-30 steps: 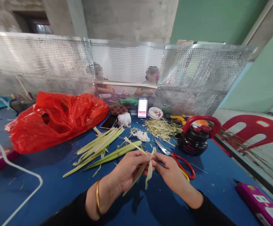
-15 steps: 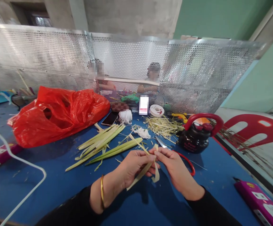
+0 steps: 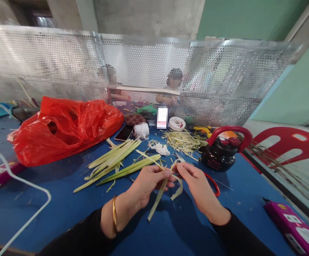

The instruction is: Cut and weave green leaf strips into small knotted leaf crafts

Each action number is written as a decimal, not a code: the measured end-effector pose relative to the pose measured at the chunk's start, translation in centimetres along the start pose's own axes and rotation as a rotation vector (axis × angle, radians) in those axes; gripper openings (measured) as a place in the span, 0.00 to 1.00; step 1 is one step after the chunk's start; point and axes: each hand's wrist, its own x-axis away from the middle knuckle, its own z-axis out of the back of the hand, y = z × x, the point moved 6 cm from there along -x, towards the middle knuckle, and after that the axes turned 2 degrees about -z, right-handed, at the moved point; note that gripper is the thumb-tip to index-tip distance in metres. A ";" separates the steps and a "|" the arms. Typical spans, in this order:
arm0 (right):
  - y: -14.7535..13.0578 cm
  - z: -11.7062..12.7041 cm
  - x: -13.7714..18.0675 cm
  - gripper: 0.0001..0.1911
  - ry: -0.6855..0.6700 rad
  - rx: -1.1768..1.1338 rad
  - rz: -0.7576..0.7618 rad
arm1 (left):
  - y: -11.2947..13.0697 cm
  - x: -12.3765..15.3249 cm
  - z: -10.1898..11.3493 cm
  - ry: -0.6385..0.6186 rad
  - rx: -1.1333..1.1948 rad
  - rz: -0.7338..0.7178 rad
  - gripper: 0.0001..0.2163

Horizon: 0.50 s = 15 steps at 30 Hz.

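Both my hands meet over the blue table [image 3: 63, 209], pinching pale green leaf strips [image 3: 161, 193]. My left hand [image 3: 146, 185], with a gold bangle on its wrist, is closed on the long strip that hangs down toward me. My right hand [image 3: 194, 181] is closed on a strip that curls in a loop between the two hands. Red-handled scissors [image 3: 213, 181] lie on the table just beyond my right hand, partly hidden by it.
A bundle of green leaf strips [image 3: 114, 161] lies left of my hands. Behind are a red plastic bag [image 3: 63, 128], a phone [image 3: 124, 133], a tape roll [image 3: 177, 123], leaf scraps [image 3: 183, 141] and a black-and-red kettle [image 3: 220, 153]. A perforated metal screen [image 3: 63, 71] has people behind it.
The strip in my right hand has bent from hanging straight into a loop. My left hand's long strip now hangs more steeply. Both hands shifted slightly away from me.
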 end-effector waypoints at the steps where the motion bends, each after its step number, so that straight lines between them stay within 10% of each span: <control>1: -0.3 0.0 0.0 0.16 -0.029 0.026 0.006 | 0.4 0.0 0.2 0.015 0.036 -0.018 0.08; 6: -0.6 -0.9 0.2 0.16 -0.210 0.226 0.036 | 1.5 -0.1 1.1 0.081 0.111 -0.070 0.08; 15: -0.2 0.3 0.0 0.19 -0.057 0.534 0.131 | 0.9 -0.7 1.4 0.134 0.090 -0.092 0.04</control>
